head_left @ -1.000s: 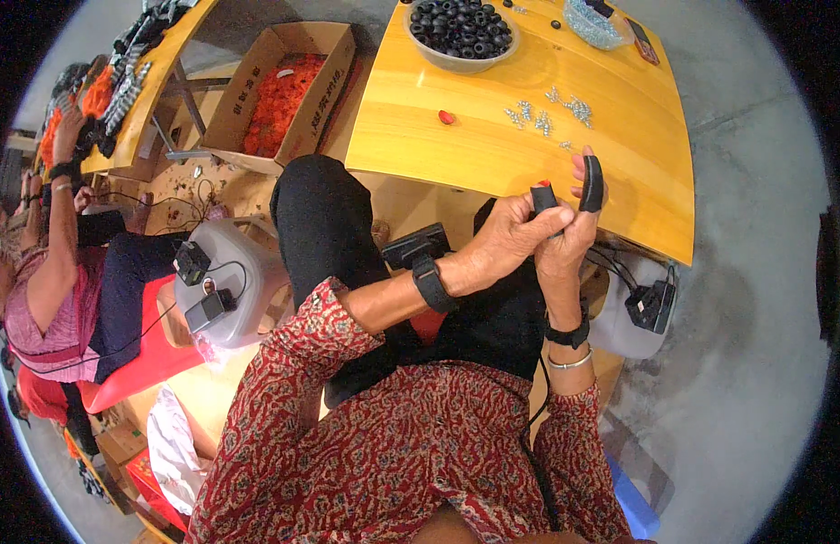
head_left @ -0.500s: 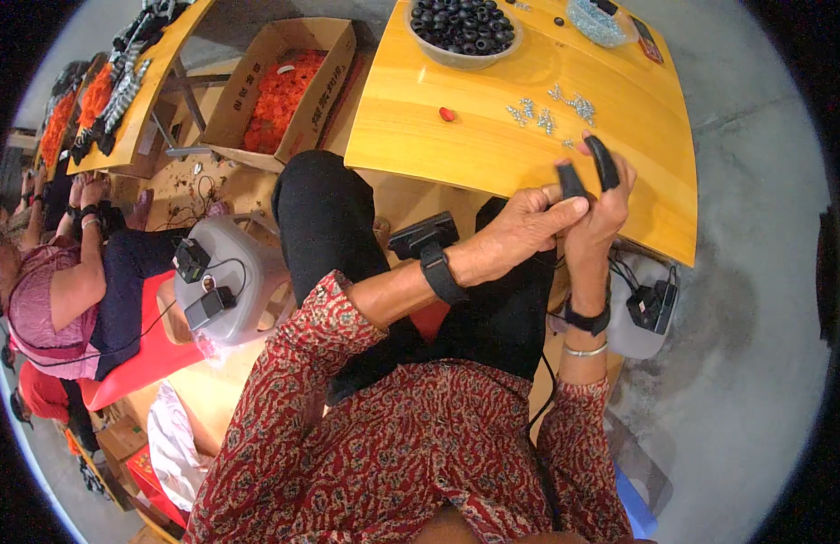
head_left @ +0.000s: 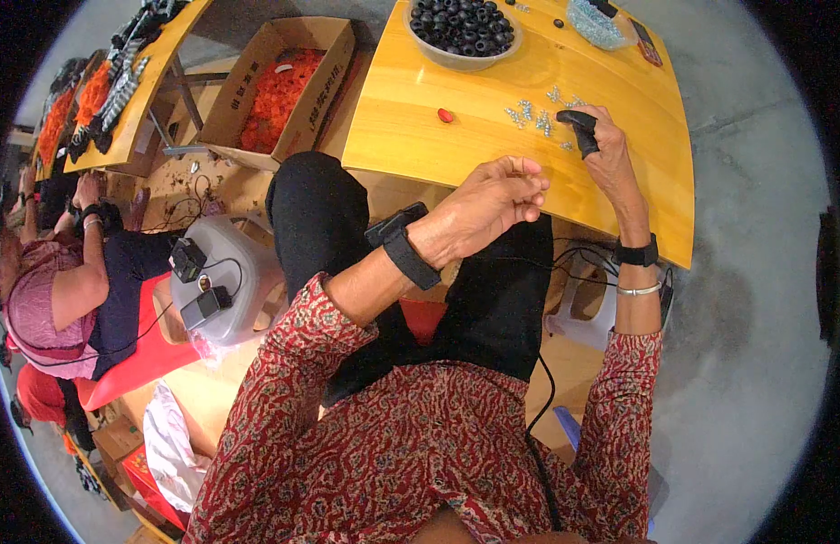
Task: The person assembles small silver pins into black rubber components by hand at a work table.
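My right hand is over the yellow table, beside scattered small silver pieces. Black finger covers sit on its thumb and a finger, which come together at their tips. Whether anything is pinched there is too small to see. Nearer to me, my left hand hovers above my lap, just off the table's front edge. Its fingers are loosely curled and apart, with nothing visible in them. A small red piece lies on the table, left of the silver ones.
A bowl of black beads stands at the table's far side, with a tub of pale blue beads and a phone to its right. An open cardboard box holds orange material. At left, a co-worker sits by a grey stool.
My hands have come apart. The right moved up and right over the table, its covered fingers bending toward the silver pieces; the left let go of the right's finger cover and drew back left.
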Available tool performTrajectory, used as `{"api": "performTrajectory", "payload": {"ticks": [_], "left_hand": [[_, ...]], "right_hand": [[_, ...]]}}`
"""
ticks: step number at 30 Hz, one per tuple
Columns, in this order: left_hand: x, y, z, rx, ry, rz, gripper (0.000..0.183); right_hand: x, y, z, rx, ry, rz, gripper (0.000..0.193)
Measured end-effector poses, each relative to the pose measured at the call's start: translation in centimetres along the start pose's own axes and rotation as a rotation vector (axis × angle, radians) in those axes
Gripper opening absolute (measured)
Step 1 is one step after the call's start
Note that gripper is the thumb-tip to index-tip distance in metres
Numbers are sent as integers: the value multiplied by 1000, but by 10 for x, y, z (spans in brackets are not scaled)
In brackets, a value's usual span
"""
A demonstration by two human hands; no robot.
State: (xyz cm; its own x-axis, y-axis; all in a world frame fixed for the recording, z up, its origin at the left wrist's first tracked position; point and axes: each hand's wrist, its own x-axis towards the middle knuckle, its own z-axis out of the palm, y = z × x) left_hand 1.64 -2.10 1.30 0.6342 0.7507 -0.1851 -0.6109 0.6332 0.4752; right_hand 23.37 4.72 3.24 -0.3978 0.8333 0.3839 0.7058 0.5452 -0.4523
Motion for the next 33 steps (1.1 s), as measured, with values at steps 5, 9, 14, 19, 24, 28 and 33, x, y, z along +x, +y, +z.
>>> {"api": "performTrajectory", "payload": {"ticks": [5,9,14,19,24,28,33], "left_hand": [[-2,9,5,1,38,-23,17],[-2,9,5,-15,19,-37,20],[-2,10,6,-9,31,-38,21],[-3,10,6,-21,-2,-23,18],[-3,11,6,8,-34,14,16],[-3,12,0,26,-151,45,16],[-4,17,-1,112,-106,29,26]], "right_hand": [[-2,11,5,-19,-16,-70,25],[-2,10,6,-71,-1,-43,29],[-5,14,7,-42,12,-14,32],[-10,12,6,100,47,186,18],[-8,9,5,138,72,217,19],[-3,2,6,41,44,253,18],[1,4,9,-3,41,244,17]]}}
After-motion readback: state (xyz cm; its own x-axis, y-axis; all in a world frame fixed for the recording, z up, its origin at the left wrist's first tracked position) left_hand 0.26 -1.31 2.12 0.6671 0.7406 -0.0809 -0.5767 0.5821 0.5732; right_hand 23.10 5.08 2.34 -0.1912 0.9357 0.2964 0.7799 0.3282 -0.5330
